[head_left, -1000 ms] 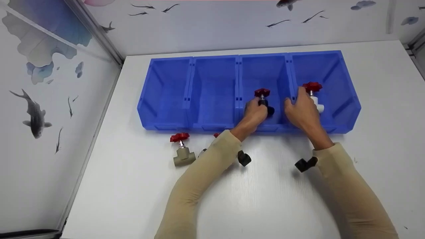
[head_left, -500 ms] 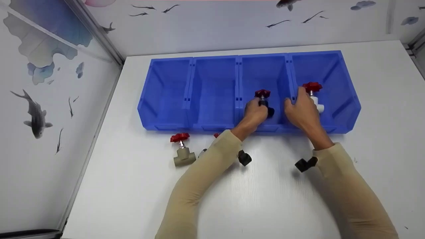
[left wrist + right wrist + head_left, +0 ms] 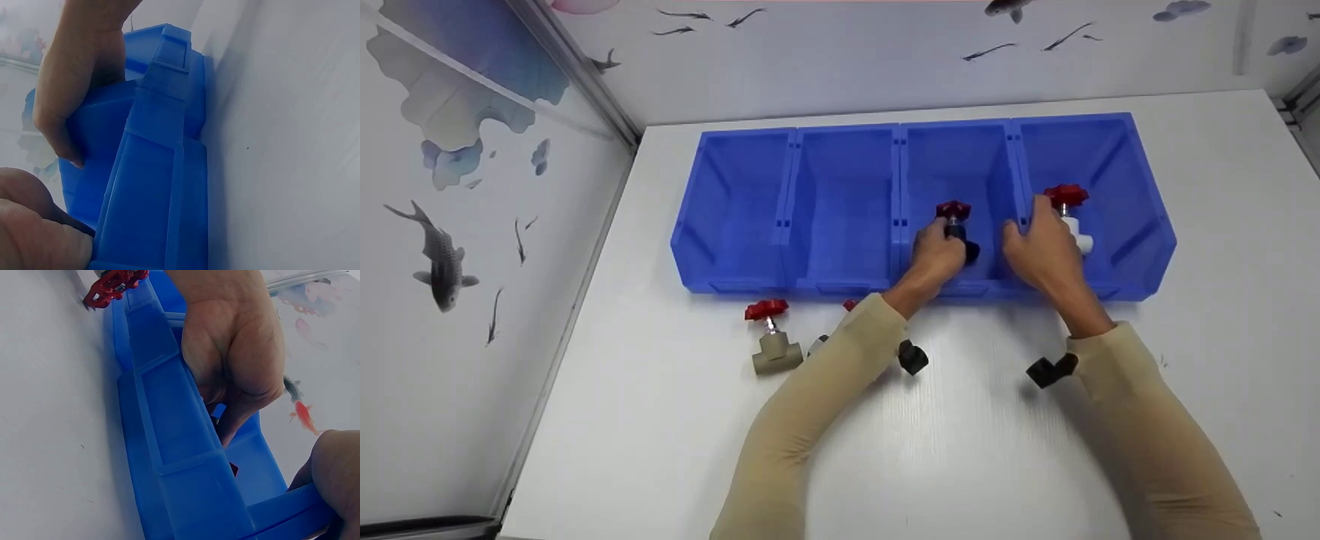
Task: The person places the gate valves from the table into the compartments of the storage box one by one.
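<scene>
My left hand reaches into the third blue bin from the left. Its fingers pinch the body of a black valve with a red handwheel; the fingertips are partly hidden. My right hand straddles the divider between the third and fourth bins, thumb on the left side and fingers on the right. In the left wrist view, that right hand hangs over the blue wall. Just beside its fingers, a white valve with a red handwheel stands in the fourth bin, partly covered by the hand.
A beige valve with a red handwheel stands on the white table before the bins. More fittings beside it are mostly hidden by the left sleeve. A black piece shows by the left cuff, another black piece by the right cuff.
</scene>
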`<action>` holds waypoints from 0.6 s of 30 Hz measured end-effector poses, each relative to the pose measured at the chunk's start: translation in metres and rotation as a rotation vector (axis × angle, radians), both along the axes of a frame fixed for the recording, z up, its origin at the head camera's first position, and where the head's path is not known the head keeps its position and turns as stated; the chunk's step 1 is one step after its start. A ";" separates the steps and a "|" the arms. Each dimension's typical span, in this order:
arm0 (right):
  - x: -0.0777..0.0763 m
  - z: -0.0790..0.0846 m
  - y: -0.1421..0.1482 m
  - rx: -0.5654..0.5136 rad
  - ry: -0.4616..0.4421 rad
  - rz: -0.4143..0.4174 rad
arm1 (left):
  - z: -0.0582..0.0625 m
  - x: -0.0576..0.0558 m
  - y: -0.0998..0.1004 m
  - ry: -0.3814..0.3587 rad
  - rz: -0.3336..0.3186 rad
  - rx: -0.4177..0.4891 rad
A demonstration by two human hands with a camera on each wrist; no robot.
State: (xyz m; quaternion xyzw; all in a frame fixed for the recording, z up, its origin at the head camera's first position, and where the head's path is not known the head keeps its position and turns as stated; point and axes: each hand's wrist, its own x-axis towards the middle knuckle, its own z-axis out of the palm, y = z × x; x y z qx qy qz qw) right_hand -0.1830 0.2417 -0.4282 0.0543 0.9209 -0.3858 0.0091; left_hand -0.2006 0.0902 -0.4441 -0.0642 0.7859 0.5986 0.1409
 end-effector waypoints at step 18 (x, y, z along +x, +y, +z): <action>0.000 0.000 0.001 -0.032 -0.010 0.008 | -0.002 0.000 0.001 0.072 -0.009 -0.078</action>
